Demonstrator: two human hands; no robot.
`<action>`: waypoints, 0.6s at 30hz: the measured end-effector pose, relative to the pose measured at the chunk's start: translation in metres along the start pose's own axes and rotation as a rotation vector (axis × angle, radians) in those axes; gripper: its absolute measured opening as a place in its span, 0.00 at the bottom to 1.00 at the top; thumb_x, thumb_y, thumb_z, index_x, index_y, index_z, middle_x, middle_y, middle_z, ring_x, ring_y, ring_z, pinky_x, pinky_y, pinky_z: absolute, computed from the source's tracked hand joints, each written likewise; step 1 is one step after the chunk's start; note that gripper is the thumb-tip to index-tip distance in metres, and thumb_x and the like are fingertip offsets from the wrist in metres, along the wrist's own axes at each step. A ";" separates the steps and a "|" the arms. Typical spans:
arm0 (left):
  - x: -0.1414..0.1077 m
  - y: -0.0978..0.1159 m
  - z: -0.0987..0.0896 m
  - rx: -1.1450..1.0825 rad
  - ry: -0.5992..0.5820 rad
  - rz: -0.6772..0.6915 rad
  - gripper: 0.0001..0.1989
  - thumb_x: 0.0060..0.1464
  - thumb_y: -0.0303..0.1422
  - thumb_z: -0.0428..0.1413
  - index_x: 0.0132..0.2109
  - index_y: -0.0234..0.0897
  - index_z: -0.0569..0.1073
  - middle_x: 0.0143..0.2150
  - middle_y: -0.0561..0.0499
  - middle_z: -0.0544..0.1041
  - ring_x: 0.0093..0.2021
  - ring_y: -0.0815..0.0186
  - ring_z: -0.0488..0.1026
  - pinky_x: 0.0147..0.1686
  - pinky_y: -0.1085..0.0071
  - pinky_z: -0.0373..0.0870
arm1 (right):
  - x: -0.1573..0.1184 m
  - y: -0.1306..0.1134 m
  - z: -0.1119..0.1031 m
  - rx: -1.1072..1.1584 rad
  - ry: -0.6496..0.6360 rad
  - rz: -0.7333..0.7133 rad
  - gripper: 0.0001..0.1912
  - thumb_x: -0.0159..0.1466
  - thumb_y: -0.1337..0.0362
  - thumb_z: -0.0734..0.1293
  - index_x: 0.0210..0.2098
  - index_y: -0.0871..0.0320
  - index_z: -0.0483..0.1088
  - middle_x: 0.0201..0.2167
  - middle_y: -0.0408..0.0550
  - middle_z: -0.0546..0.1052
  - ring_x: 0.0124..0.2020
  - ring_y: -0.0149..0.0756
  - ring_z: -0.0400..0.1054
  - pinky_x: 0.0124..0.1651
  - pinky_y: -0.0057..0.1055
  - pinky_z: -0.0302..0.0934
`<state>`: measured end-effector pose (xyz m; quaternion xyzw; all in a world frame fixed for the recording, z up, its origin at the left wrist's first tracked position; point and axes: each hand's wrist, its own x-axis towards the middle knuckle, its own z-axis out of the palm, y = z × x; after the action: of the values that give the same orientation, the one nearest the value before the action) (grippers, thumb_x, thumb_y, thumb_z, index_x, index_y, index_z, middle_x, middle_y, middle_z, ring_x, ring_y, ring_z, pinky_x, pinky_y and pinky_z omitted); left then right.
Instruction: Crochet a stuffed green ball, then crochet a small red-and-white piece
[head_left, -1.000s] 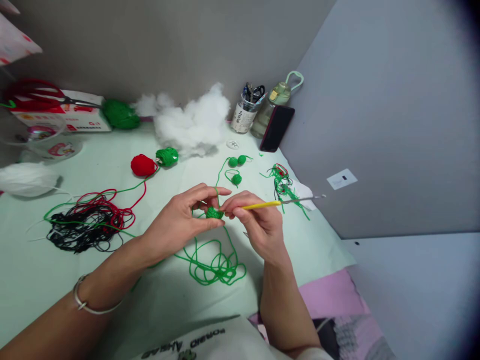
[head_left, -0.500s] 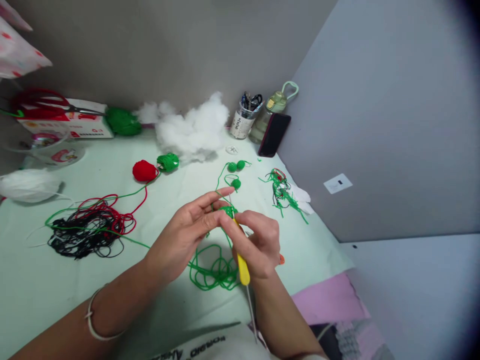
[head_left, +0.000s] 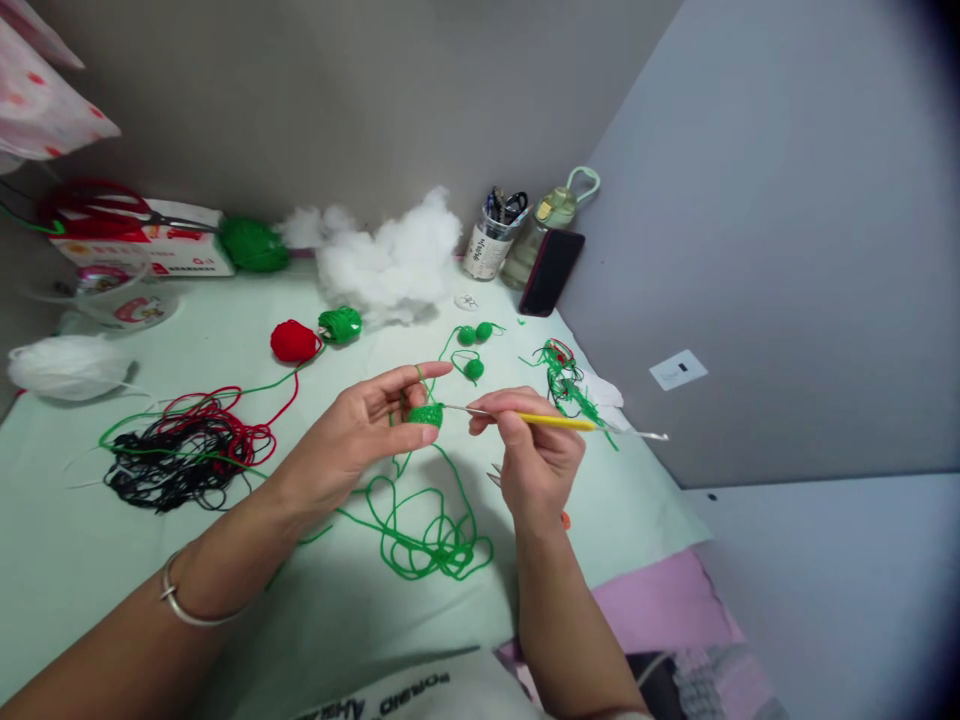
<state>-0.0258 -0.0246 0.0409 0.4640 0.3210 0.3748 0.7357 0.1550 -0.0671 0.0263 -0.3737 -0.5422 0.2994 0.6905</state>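
Between the thumb and fingers of my left hand (head_left: 367, 425) is a small green crochet piece (head_left: 427, 416). Green yarn (head_left: 419, 373) loops over the index finger, which points out to the right. My right hand (head_left: 534, 450) grips a crochet hook (head_left: 559, 421) by its yellow handle, held nearly level. The hook's thin left end meets the edge of the green piece; the other metal end sticks out to the right. Loose loops of green yarn (head_left: 435, 545) lie on the table below my hands. Just beyond them sits a little green crocheted ball (head_left: 473, 369), with two more behind it.
Tangled black yarn (head_left: 176, 465) and a red yarn ball (head_left: 295, 341) lie on the left. White stuffing (head_left: 390, 260) is heaped at the back, beside a pen cup (head_left: 487, 245), a bottle (head_left: 559, 205) and a phone (head_left: 551, 272). Yarn scraps (head_left: 566, 380) lie on the right, near the partition.
The crochet hook has swung from steep to nearly level. My right hand has moved right, away from my left. The green piece now shows more fully between my left fingers.
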 end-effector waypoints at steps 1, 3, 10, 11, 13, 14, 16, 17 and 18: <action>0.000 0.000 -0.002 0.033 -0.024 0.005 0.27 0.52 0.31 0.69 0.60 0.49 0.78 0.38 0.56 0.66 0.38 0.71 0.64 0.39 0.75 0.63 | 0.001 0.000 -0.001 0.056 0.005 0.059 0.08 0.69 0.65 0.68 0.39 0.52 0.82 0.33 0.45 0.80 0.29 0.32 0.73 0.32 0.32 0.68; -0.001 0.001 -0.005 0.062 -0.064 0.003 0.27 0.54 0.32 0.68 0.61 0.50 0.77 0.40 0.55 0.67 0.40 0.70 0.66 0.40 0.74 0.64 | 0.002 0.001 -0.002 0.180 -0.025 0.187 0.07 0.69 0.63 0.69 0.37 0.52 0.81 0.32 0.45 0.79 0.29 0.31 0.72 0.31 0.31 0.68; 0.000 -0.002 0.000 0.013 -0.055 -0.013 0.29 0.56 0.32 0.66 0.64 0.47 0.73 0.54 0.49 0.76 0.56 0.60 0.71 0.58 0.63 0.64 | 0.003 0.004 0.001 0.151 -0.116 0.183 0.06 0.68 0.62 0.70 0.40 0.50 0.83 0.35 0.45 0.77 0.32 0.32 0.69 0.35 0.33 0.64; 0.001 -0.002 0.000 0.012 -0.054 -0.015 0.30 0.56 0.32 0.66 0.65 0.47 0.72 0.55 0.48 0.76 0.57 0.59 0.71 0.59 0.62 0.63 | 0.003 0.005 0.001 0.111 -0.120 0.153 0.07 0.68 0.62 0.70 0.40 0.49 0.83 0.35 0.45 0.77 0.33 0.33 0.69 0.35 0.33 0.63; 0.001 -0.004 0.000 0.018 -0.068 -0.026 0.30 0.56 0.33 0.67 0.65 0.46 0.73 0.55 0.48 0.78 0.57 0.59 0.72 0.59 0.61 0.64 | 0.003 0.005 0.000 0.053 -0.132 0.104 0.07 0.68 0.62 0.70 0.40 0.48 0.83 0.35 0.45 0.78 0.35 0.35 0.69 0.36 0.34 0.63; 0.001 -0.005 0.000 0.026 -0.077 -0.036 0.30 0.55 0.33 0.67 0.64 0.47 0.73 0.54 0.48 0.78 0.56 0.59 0.72 0.59 0.62 0.64 | 0.003 0.004 0.000 0.028 -0.136 0.082 0.07 0.68 0.62 0.70 0.41 0.47 0.83 0.35 0.45 0.78 0.36 0.36 0.70 0.37 0.35 0.64; 0.001 -0.007 0.001 0.037 -0.090 -0.060 0.29 0.54 0.33 0.68 0.63 0.48 0.75 0.52 0.50 0.79 0.52 0.61 0.73 0.56 0.63 0.66 | 0.003 0.003 -0.001 -0.048 -0.127 0.026 0.08 0.68 0.64 0.70 0.41 0.47 0.82 0.35 0.45 0.79 0.38 0.37 0.72 0.38 0.36 0.66; 0.001 -0.008 0.002 0.035 -0.087 -0.071 0.29 0.54 0.33 0.68 0.62 0.48 0.75 0.51 0.50 0.79 0.52 0.61 0.73 0.55 0.64 0.66 | 0.003 0.002 -0.001 -0.096 -0.112 -0.006 0.08 0.68 0.65 0.70 0.41 0.47 0.82 0.36 0.45 0.80 0.38 0.37 0.72 0.39 0.36 0.67; 0.001 -0.009 0.003 0.027 -0.079 -0.079 0.29 0.53 0.33 0.68 0.62 0.48 0.76 0.51 0.50 0.78 0.52 0.62 0.73 0.54 0.65 0.67 | 0.003 0.002 -0.001 -0.142 -0.093 -0.038 0.09 0.68 0.66 0.69 0.41 0.47 0.82 0.35 0.45 0.80 0.38 0.37 0.73 0.39 0.37 0.67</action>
<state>-0.0206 -0.0281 0.0331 0.4753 0.3149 0.3224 0.7556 0.1564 -0.0634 0.0262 -0.3971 -0.6003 0.2641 0.6420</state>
